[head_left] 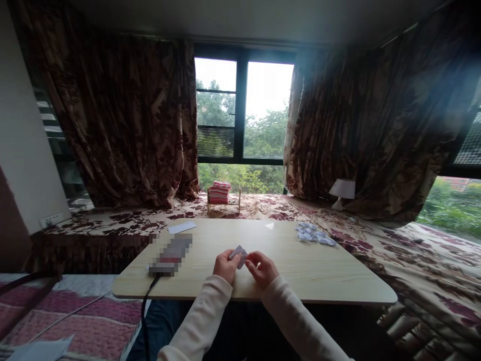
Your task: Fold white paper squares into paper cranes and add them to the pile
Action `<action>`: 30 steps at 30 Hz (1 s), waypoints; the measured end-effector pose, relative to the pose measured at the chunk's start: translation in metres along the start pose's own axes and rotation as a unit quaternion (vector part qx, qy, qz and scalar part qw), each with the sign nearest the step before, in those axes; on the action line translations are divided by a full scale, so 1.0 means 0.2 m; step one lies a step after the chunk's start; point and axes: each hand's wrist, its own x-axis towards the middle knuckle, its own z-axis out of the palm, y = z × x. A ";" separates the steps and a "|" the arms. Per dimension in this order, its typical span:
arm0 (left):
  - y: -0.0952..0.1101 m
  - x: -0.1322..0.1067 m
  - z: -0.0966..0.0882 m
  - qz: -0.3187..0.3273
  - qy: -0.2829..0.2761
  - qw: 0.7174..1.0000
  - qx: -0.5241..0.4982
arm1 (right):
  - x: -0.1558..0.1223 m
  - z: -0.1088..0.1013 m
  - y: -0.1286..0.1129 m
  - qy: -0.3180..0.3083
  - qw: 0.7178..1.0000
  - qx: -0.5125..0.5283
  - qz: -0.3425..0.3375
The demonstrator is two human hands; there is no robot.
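Note:
My left hand (224,266) grips a small pale lilac-grey piece of paper (239,255) just above the table near its front edge. The thumb lies over the paper, which looks folded, though its exact shape is too small to tell. At the paper's right corner, the thumb and fingers of my right hand (262,269) are pinched together, closed on the edge. A heap of small whitish-lilac paper pieces (313,234) lies at the table's back right. On the far middle rests one small white triangular piece (269,226).
The pale wooden table (323,281) has a blurred-out dark device (171,255) with a black cable (146,306) on its left. Behind that lies a white sheet (182,227). A small rack with folded striped cloths (220,192) and a lamp (342,190) stand on the window ledge.

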 end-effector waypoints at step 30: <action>-0.01 -0.01 0.02 -0.003 -0.062 0.998 -0.027 | -0.01 -0.02 0.03 0.028 0.994 -0.093 -0.044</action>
